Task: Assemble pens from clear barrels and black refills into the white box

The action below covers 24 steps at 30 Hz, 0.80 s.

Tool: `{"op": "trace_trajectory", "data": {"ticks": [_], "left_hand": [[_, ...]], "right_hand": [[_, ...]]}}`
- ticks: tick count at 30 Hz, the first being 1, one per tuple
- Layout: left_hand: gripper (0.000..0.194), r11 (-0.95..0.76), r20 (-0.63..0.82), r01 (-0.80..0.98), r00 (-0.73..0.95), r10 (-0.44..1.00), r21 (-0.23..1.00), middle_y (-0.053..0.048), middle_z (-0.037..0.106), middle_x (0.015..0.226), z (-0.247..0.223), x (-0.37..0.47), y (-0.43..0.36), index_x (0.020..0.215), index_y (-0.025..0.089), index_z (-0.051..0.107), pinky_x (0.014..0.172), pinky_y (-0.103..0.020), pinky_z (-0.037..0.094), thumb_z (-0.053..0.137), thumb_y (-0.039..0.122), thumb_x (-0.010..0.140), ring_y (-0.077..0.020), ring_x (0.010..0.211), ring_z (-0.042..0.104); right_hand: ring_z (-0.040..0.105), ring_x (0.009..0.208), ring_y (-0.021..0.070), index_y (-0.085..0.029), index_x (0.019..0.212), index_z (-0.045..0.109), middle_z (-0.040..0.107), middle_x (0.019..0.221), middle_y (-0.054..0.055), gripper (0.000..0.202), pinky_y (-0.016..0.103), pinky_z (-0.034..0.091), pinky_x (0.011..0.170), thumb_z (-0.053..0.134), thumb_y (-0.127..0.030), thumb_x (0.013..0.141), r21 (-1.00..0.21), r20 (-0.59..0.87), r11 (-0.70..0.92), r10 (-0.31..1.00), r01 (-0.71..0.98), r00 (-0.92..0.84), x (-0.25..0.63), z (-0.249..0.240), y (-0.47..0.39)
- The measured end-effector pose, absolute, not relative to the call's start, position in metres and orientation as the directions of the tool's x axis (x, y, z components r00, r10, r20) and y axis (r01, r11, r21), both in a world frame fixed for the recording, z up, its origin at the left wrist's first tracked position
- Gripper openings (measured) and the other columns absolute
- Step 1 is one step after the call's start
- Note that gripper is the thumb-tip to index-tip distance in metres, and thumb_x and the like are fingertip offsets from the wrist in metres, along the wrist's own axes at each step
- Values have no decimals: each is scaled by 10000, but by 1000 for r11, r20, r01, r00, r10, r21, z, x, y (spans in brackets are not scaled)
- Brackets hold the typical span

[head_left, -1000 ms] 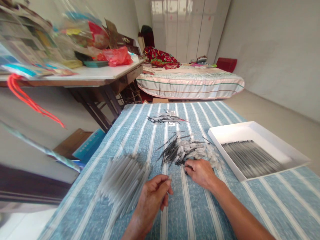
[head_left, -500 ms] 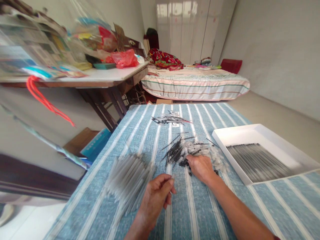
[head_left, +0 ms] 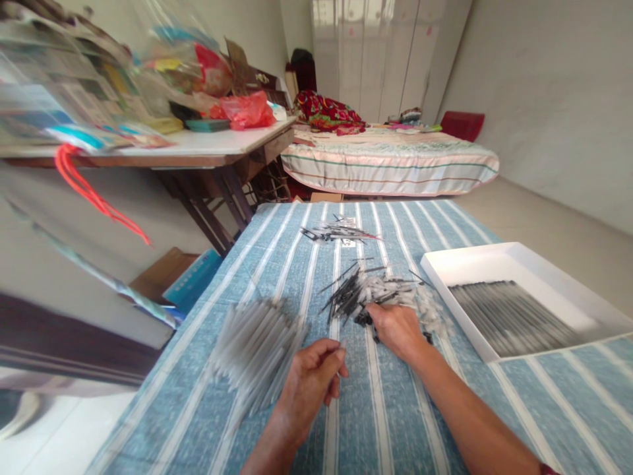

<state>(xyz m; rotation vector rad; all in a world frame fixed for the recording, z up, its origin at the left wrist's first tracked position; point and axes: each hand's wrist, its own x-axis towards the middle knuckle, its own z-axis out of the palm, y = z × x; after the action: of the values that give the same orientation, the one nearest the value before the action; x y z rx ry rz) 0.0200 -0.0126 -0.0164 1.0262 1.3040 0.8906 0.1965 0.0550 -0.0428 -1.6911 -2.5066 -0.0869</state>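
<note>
My left hand (head_left: 314, 379) is closed in a pinch above the striped cloth, thumb against forefinger. A tiny pale bit may show at its fingertips, too small to name. To its left lies a heap of grey, translucent pen-like tubes (head_left: 260, 343), blurred. My right hand (head_left: 395, 330) reaches into the near side of a loose pile of thin black rods and small clear pieces (head_left: 380, 287). Its fingers are bent together among some small black pieces (head_left: 363, 318), and whatever they grip is hidden.
At the right, a white box (head_left: 465, 257) holds a row of dark, slim sticks (head_left: 512, 316). Farther back on the striped cloth (head_left: 277, 254) lies a smaller bunch of thin rods (head_left: 336, 231). A cluttered side table (head_left: 198, 148) stands left, with a bed (head_left: 390, 161) beyond.
Both hands keep nearly the same place and pose. The right fingertips have shifted very slightly left at the pile, and the camera view has tilted a little.
</note>
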Motion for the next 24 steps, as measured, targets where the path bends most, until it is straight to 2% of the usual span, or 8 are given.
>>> {"op": "trace_trajectory", "data": {"ticks": [6, 10, 12, 17, 24], "left_hand": [[167, 316, -319, 45, 90, 944, 948, 8, 583, 587, -17, 20, -13, 733, 140, 581, 321, -174, 277, 558, 305, 752, -50, 339, 418], [161, 323, -326, 46, 106, 939, 945, 11, 579, 594, -16, 21, -13, 732, 141, 572, 325, -177, 279, 549, 298, 760, -51, 344, 416], [152, 327, -330, 46, 108, 938, 944, 13, 575, 596, -15, 21, -13, 730, 142, 565, 326, -179, 277, 542, 289, 763, -50, 342, 414], [148, 327, -332, 62, 102, 938, 943, 13, 576, 594, -14, 21, -14, 726, 144, 564, 331, -180, 289, 532, 283, 767, -57, 350, 426], [161, 330, -334, 58, 105, 937, 942, 13, 579, 590, -12, 20, -15, 732, 145, 573, 331, -179, 290, 540, 300, 759, -58, 349, 432]], "right_hand": [[580, 598, 141, -206, 844, 619, 649, 669, 28, 195, 230, 300, 536, 435, -142, 840, -23, 230, 469, 862, 883, -452, 198, -47, 53], [511, 516, 114, -180, 846, 628, 573, 564, 3, 224, 230, 310, 549, 412, -123, 857, -59, 514, 613, 695, 788, -502, 196, -48, 45], [491, 501, 109, -162, 876, 630, 547, 550, -2, 230, 231, 318, 550, 402, -134, 871, -74, 605, 670, 618, 738, -501, 193, -46, 39], [506, 531, 112, -140, 876, 625, 551, 580, 4, 219, 231, 351, 562, 408, -110, 870, -122, 650, 731, 570, 672, -502, 185, -42, 29], [538, 579, 120, -141, 862, 624, 594, 648, 25, 219, 235, 390, 585, 409, -100, 866, -106, 666, 722, 562, 684, -490, 180, -46, 27]]}}
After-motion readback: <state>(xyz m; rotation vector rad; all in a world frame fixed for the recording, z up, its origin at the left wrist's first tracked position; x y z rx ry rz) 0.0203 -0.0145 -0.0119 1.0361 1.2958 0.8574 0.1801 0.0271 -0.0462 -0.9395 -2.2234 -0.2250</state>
